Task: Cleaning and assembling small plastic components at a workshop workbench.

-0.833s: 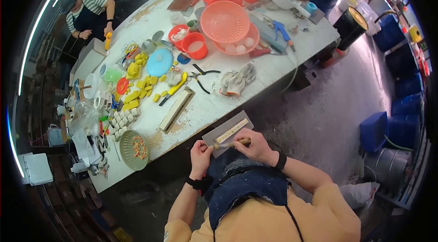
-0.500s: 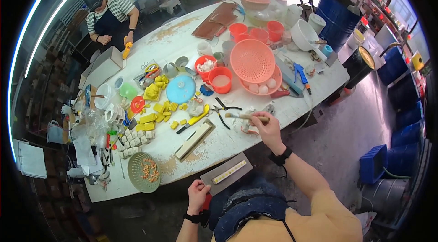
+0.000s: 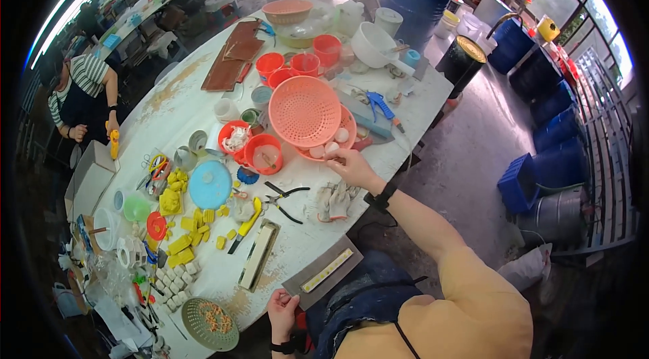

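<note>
My left hand (image 3: 282, 310) grips the near left corner of a grey flat board (image 3: 305, 297), held over my apron at the table edge. A narrow white strip with a row of yellowish pieces (image 3: 327, 270) lies on the board. My right hand (image 3: 355, 168) is reached out over the table with its fingers curled, at the near rim of a lower pink basket (image 3: 349, 122) with white balls (image 3: 341, 135). What its fingertips hold, if anything, is hidden. To its left, a red cup (image 3: 263, 164) contains pale liquid and a small brownish thing (image 3: 268, 158).
Black-handled pliers (image 3: 284, 202), a yellow knife (image 3: 247, 224), a long cream bar (image 3: 259, 255) and pale gloves (image 3: 336, 201) lie nearby. A green basket (image 3: 193, 335) of orange bits sits at the near left edge. Across the table a person (image 3: 88, 99) holds a yellow tool.
My right hand has moved forward to the pink basket, and the brush it held no longer shows in it. My left hand keeps the board. The view has swung right.
</note>
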`<act>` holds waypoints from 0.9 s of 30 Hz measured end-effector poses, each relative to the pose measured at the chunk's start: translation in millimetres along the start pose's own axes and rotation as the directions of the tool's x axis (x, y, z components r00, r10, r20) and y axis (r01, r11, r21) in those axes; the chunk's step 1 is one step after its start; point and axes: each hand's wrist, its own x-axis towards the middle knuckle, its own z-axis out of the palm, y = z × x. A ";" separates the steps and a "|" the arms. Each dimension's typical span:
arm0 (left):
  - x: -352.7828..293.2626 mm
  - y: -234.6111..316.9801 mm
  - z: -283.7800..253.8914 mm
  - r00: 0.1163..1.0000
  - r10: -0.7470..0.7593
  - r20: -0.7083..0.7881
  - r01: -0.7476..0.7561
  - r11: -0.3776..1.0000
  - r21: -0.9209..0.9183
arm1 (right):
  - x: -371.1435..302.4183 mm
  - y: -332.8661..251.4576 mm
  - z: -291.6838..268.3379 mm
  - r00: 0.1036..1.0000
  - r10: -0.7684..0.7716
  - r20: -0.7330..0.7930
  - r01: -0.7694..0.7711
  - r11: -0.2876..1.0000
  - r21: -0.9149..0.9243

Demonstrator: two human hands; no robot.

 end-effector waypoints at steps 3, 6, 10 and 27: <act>5.6 5.6 17.5 1.000 0.023 -0.002 -0.023 0.994 0.111 | -23.8 72.8 -91.3 0.912 0.200 -0.359 -0.303 0.918 -0.256; 1.8 5.0 38.4 0.999 0.020 -0.048 -0.016 0.997 0.077 | -18.7 152.3 -150.7 0.796 0.246 -0.553 -0.544 0.692 -0.474; -8.1 -3.8 85.9 0.982 0.027 -0.187 -0.019 0.999 0.048 | 25.1 199.6 -187.1 0.814 0.308 -0.492 -0.561 0.635 -0.531; 13.2 -29.2 178.8 0.988 0.086 -0.125 -0.052 0.967 0.249 | -55.4 109.7 -282.9 0.943 0.328 0.053 -0.328 0.897 0.295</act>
